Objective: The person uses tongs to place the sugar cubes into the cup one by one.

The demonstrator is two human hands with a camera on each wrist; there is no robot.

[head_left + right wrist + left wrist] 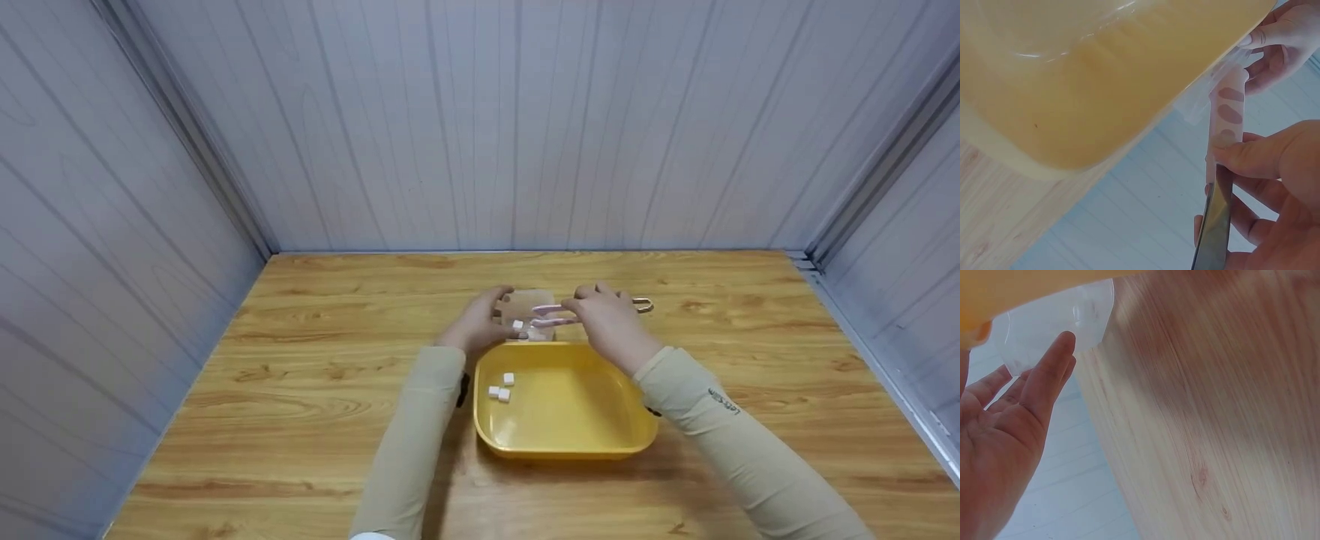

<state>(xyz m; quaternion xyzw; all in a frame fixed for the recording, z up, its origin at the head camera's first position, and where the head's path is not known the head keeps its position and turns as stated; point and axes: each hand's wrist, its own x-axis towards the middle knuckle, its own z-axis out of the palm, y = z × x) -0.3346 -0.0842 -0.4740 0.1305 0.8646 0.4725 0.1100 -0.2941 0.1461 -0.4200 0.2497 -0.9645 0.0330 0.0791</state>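
Near the table's middle, my left hand (477, 322) grips the left side of a clear plastic container (535, 298). White cubes show inside it, one cube (517, 325) close to my fingers. My right hand (609, 321) pinches metal tongs with pink patterned tips (1229, 107); the tips stand apart over the container in the head view. Whether a cube sits between them cannot be made out. Just in front is a yellow basin (566, 453), with 3 white cubes (504, 395) at its left. In the left wrist view, straight fingers lie against the container (1055, 320).
The wood-grain table (315, 405) reaches back to a pale panelled wall (480, 135), with side walls at left and right. The basin's far rim lies right against the container's near side, under both wrists.
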